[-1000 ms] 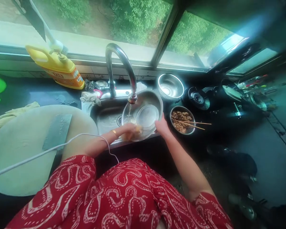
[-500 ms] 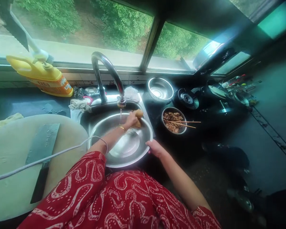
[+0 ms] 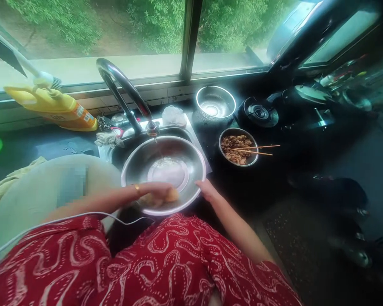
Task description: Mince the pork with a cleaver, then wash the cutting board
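Countertop (image 3: 35, 146), dark and wet, fills most of what I see, with a round pale cutting board (image 3: 28, 191) at my left. Over the sink sits a wide steel basin (image 3: 164, 173), directly beneath the curved tap (image 3: 124, 93). My left hand (image 3: 156, 193) is closed on a yellowish sponge (image 3: 170, 195) pressed against the basin's near inner wall; my right hand (image 3: 206, 190) clamps the basin's right rim. A yellow detergent jug (image 3: 52, 108) lies on the sill ledge; its orange label carries print too blurred for me to read. Right of the basin stands a small bowl of chopped food (image 3: 238, 146) with chopsticks (image 3: 255, 149) across it, just clear of my right hand. Behind it sits a steel colander (image 3: 215, 102), then a gas burner (image 3: 261, 112). Rags (image 3: 110, 138) crowd the tap's base. Open counter lies only left of the sink.
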`<state>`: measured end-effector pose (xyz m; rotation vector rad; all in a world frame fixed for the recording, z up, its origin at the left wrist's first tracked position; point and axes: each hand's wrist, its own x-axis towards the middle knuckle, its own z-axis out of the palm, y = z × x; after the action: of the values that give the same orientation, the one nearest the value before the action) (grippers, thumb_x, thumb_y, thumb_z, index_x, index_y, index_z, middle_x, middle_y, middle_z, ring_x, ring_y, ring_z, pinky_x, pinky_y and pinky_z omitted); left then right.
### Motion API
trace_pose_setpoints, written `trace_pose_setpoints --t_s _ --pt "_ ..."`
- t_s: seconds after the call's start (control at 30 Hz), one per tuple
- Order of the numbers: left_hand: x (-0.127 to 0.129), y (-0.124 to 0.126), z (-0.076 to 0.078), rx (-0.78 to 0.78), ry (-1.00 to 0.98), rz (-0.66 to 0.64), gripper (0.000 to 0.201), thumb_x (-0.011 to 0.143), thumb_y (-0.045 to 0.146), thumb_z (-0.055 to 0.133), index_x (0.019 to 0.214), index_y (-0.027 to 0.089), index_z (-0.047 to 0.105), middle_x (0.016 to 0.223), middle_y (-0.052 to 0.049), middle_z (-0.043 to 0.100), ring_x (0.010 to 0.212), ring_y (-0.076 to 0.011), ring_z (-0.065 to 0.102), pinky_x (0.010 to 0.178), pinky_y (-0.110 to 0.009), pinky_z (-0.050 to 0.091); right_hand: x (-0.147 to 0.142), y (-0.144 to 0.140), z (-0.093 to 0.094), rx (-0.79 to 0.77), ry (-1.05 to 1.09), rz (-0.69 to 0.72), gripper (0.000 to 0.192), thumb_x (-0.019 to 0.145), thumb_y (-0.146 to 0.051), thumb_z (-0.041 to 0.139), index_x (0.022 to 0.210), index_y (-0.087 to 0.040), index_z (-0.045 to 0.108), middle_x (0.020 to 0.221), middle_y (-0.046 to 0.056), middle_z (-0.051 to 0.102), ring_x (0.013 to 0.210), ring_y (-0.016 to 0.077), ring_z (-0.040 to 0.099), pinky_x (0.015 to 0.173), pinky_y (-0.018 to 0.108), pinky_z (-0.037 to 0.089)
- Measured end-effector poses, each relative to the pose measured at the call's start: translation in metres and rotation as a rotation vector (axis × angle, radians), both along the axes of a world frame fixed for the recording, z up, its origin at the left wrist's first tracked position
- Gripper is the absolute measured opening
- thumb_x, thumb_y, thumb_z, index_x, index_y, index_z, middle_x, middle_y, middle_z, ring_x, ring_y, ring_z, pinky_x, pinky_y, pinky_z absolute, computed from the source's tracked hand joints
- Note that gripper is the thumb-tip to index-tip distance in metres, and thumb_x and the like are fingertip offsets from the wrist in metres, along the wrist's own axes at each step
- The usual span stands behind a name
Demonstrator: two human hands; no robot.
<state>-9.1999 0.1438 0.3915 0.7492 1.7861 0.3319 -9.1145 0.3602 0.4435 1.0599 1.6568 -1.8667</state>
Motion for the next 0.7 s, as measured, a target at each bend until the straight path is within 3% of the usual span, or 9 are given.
trace_pose_setpoints --t_s 0.07,0.17,0.23,0.33,0.43,0.5,0.57,0.63,0.7 --pt "-0.022 -0.032 0.003 -0.21 0.26 -0.014 0.022 0.062 0.011 0.067 0.084 0.013 0.066 0.078 -0.007 0.066 0.078 -0.0235 0.061 0.072 -0.031 0.048 0.001 -0.002 0.001 -0.033 -0.018 -0.011 0.018 0.066 -0.009 0.053 0.084 -0.015 0.054 0.045 -0.006 0.05 0.035 0.0111 0.046 0.031 0.02 0.036" --pt "-0.061 -0.045 0.006 -0.29 0.594 0.106 0.02 0.081 0.02 0.054 0.096 0.01 0.064 0.091 -0.014 0.063 0.086 -0.0253 0.061 0.076 -0.033 0.047 0.002 -0.002 0.005 -0.112 -0.015 0.004 0.02 0.062 -0.007 0.052 0.081 -0.016 0.053 0.048 -0.005 0.052 0.038 0.0102 0.048 0.032 0.019 0.039" --pt "-0.083 -0.025 0.002 -0.252 0.752 0.209 0.03 0.087 0.017 0.044 0.113 0.009 0.057 0.108 -0.018 0.057 0.091 -0.0263 0.06 0.077 -0.035 0.047 0.003 -0.002 0.007 -0.137 -0.018 0.009 0.02 0.061 -0.008 0.052 0.079 -0.016 0.052 0.049 -0.005 0.053 0.039 0.0096 0.049 0.032 0.018 0.04" --pt "-0.095 0.036 -0.009 -0.159 0.883 0.326 0.037 0.09 0.015 0.035 0.123 0.012 0.051 0.118 -0.019 0.051 0.093 -0.0257 0.059 0.078 -0.034 0.046 0.004 -0.004 0.007 -0.126 -0.03 0.002 0.018 0.06 -0.008 0.052 0.076 -0.017 0.052 0.048 -0.006 0.052 0.038 0.0093 0.047 0.032 0.018 0.04" --pt "-0.071 0.096 -0.017 0.035 0.778 0.356 0.04 0.088 0.013 0.036 0.125 0.016 0.052 0.116 -0.014 0.053 0.093 -0.0221 0.058 0.08 -0.031 0.046 0.0 -0.006 0.003 -0.106 -0.015 -0.044 0.017 0.058 -0.009 0.05 0.073 -0.016 0.051 0.046 -0.006 0.049 0.037 0.0097 0.046 0.032 0.019 0.039" --pt "-0.041 0.111 -0.018 0.184 0.619 0.304 0.044 0.084 0.01 0.04 0.125 0.017 0.053 0.113 -0.011 0.055 0.093 -0.0198 0.057 0.082 -0.029 0.045 -0.005 -0.008 0.001 -0.111 0.018 -0.086 0.019 0.056 -0.009 0.05 0.074 -0.016 0.052 0.045 -0.007 0.048 0.037 0.0096 0.046 0.034 0.019 0.039" --pt "-0.015 0.098 -0.016 0.262 0.392 0.186 0.044 0.079 0.008 0.042 0.119 0.017 0.057 0.108 -0.008 0.06 0.091 -0.018 0.056 0.08 -0.026 0.045 -0.008 -0.01 0.0 -0.13 0.041 -0.112 0.025 0.055 -0.009 0.049 0.078 -0.015 0.054 0.046 -0.007 0.05 0.038 0.0094 0.047 0.036 0.019 0.04" --pt "-0.002 0.061 -0.011 0.254 0.156 0.059 0.037 0.072 0.007 0.046 0.103 0.015 0.064 0.095 -0.005 0.065 0.084 -0.0167 0.057 0.074 -0.024 0.045 -0.007 -0.01 -0.002 -0.135 0.024 -0.123 0.027 0.055 -0.008 0.05 0.081 -0.015 0.054 0.046 -0.007 0.05 0.038 0.0094 0.046 0.036 0.019 0.039" --pt "-0.009 0.016 -0.004 0.169 0.049 0.053 0.026 0.066 0.008 0.051 0.085 0.014 0.068 0.077 -0.003 0.066 0.071 -0.0159 0.057 0.065 -0.024 0.045 -0.004 -0.008 -0.004 -0.131 -0.019 -0.12 0.025 0.056 -0.008 0.051 0.079 -0.016 0.053 0.044 -0.008 0.048 0.037 0.0096 0.045 0.035 0.019 0.038"
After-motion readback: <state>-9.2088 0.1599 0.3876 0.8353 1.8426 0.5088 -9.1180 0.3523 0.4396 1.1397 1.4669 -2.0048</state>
